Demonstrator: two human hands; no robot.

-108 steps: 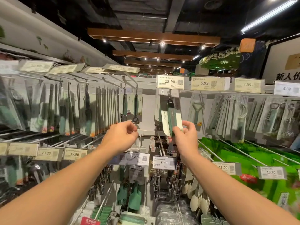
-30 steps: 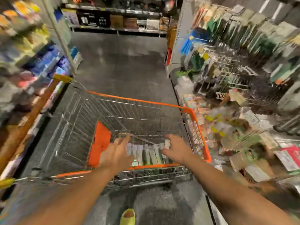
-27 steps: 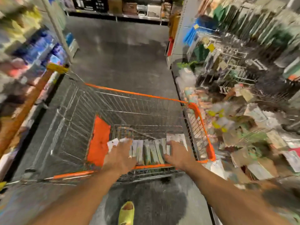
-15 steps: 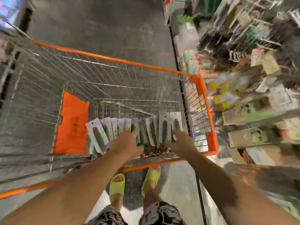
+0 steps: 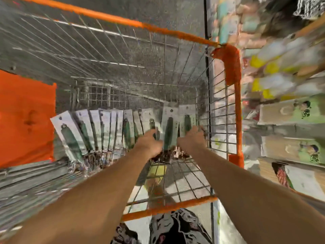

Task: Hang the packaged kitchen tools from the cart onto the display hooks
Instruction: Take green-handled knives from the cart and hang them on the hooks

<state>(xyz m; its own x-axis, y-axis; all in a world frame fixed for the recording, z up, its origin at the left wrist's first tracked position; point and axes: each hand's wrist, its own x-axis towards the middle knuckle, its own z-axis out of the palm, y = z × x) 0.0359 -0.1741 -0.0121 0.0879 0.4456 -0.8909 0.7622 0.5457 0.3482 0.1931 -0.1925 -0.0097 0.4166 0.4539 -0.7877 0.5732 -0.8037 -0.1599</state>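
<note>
Both hands reached into the wire cart [image 5: 230, 67]. The left hand [image 5: 149, 143] and right hand [image 5: 190, 139] flanked one carded green-handled tool [image 5: 168, 131]; motion blur hid their finger positions. More packaged tools [image 5: 98, 127] fanned beyond the left hand.

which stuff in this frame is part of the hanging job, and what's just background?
Job:
- packaged tools, fanned in a row inside the cart
- cart, orange-rimmed wire basket
- left hand and right hand, both down at the right end of the row; grip too blurred to call

Background:
- orange panel in the cart
- shelf goods on the right, blurred
</note>
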